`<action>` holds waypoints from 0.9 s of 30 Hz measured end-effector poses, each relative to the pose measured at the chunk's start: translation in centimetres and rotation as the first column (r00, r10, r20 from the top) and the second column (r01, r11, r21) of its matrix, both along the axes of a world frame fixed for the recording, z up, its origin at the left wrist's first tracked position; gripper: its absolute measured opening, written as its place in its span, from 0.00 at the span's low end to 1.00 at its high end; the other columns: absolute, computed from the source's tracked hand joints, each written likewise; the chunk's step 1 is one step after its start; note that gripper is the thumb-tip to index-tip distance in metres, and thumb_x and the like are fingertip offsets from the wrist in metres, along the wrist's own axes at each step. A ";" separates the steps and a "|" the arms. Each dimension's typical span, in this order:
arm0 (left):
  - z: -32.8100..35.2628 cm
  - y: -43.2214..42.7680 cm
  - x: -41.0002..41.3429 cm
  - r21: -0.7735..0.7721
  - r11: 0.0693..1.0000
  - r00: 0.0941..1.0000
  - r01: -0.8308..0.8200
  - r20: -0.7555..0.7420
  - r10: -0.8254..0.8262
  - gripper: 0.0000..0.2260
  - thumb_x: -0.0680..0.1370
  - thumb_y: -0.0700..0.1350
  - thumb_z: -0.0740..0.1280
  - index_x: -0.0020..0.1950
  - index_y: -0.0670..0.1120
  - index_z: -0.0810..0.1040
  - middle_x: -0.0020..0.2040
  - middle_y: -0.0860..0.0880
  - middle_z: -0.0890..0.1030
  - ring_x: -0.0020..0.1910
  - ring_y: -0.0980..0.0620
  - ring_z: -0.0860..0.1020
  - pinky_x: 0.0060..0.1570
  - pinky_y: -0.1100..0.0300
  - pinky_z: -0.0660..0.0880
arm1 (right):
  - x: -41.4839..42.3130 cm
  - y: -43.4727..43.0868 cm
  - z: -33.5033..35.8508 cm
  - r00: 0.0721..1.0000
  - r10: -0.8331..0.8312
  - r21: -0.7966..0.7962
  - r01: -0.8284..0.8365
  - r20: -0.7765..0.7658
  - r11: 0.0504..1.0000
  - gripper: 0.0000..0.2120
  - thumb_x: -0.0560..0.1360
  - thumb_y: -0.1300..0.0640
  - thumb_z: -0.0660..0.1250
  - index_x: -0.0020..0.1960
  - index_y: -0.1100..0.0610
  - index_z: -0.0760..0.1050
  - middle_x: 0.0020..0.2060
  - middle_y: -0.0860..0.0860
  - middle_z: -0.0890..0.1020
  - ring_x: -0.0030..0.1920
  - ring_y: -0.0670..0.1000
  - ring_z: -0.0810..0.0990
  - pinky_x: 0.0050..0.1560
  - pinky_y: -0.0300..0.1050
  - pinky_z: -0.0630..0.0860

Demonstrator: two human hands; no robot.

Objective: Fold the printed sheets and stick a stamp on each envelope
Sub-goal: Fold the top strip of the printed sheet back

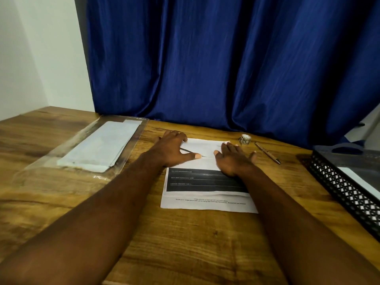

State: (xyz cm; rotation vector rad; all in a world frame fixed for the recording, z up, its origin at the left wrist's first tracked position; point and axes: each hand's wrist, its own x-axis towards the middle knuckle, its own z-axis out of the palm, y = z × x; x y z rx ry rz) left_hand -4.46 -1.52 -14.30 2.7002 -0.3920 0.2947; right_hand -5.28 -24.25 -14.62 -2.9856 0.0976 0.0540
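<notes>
- Two bare forearms reach from the near edge over the wooden tabletop (185, 243) toward the middle.
- A printed sheet (205, 203) lies flat on the tabletop under both hands. Its near strip carries small lines of text, and a wide black band of print runs just short of the wrists.
- The far part of the sheet shows a plain white face under the palms. It looks folded toward the person, though the fold line itself is not plain to see.
- The right grip (232, 159) is open, palm down, fingers straight and pressed on that white part. Its wrist rests on the black band, its thumb points toward the other hand, and its little finger lies past the sheet's right edge.
- The left grip (174, 149) is also open and flat, holding nothing. Its thumb is stretched along the paper toward the right thumb, and its fingertips are at the sheet's far left corner.
- A thin dark line runs on the paper by the left thumb. What it is cannot be told.
- Left of the left grip, well apart, a clear sleeve (123, 140) holds a pile of pale envelopes (98, 147).
- Right of the right grip, a black mesh tray (345, 188) sits at the tabletop's edge with white paper inside.
- Just beyond and to the right of the right grip's fingers lies a pen (267, 152).
- A small stamp roll (245, 139) stands just beyond the fingertips, near the pen.
- Behind everything hangs a blue curtain (226, 58).
</notes>
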 end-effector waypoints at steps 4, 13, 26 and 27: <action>0.4 -0.1 0.1 0.028 0.999 0.998 0.038 0.043 -0.039 0.36 0.70 0.76 0.65 0.68 0.53 0.75 0.72 0.51 0.74 0.71 0.49 0.67 0.69 0.42 0.60 | -0.1 -0.2 0.1 0.999 -0.005 -0.014 0.005 0.043 1.000 0.32 0.86 0.36 0.44 0.86 0.47 0.49 0.86 0.49 0.49 0.85 0.55 0.46 0.79 0.74 0.38; 0.7 -0.4 -0.3 -0.079 0.996 0.997 0.048 0.067 -0.043 0.19 0.81 0.67 0.60 0.61 0.54 0.73 0.61 0.50 0.80 0.62 0.47 0.74 0.68 0.42 0.66 | 0.0 -0.2 -0.1 0.998 0.008 0.001 -0.008 0.069 1.000 0.32 0.85 0.35 0.46 0.85 0.48 0.52 0.86 0.51 0.52 0.85 0.57 0.50 0.79 0.74 0.43; 1.1 0.0 0.0 -0.071 0.991 0.982 0.110 0.163 -0.098 0.27 0.70 0.47 0.74 0.69 0.56 0.72 0.67 0.53 0.75 0.70 0.50 0.70 0.74 0.42 0.61 | -1.8 -0.1 1.4 0.916 0.128 0.039 -0.154 0.379 0.987 0.42 0.77 0.34 0.66 0.84 0.48 0.56 0.83 0.51 0.61 0.82 0.56 0.58 0.79 0.72 0.47; 1.2 0.0 0.0 -0.054 0.994 0.979 0.093 0.185 -0.081 0.27 0.72 0.46 0.75 0.69 0.56 0.73 0.67 0.52 0.76 0.70 0.49 0.70 0.74 0.43 0.60 | -1.8 -0.2 1.5 0.899 0.153 0.009 -0.171 0.411 0.985 0.43 0.75 0.34 0.68 0.83 0.48 0.57 0.82 0.50 0.63 0.81 0.55 0.59 0.79 0.71 0.47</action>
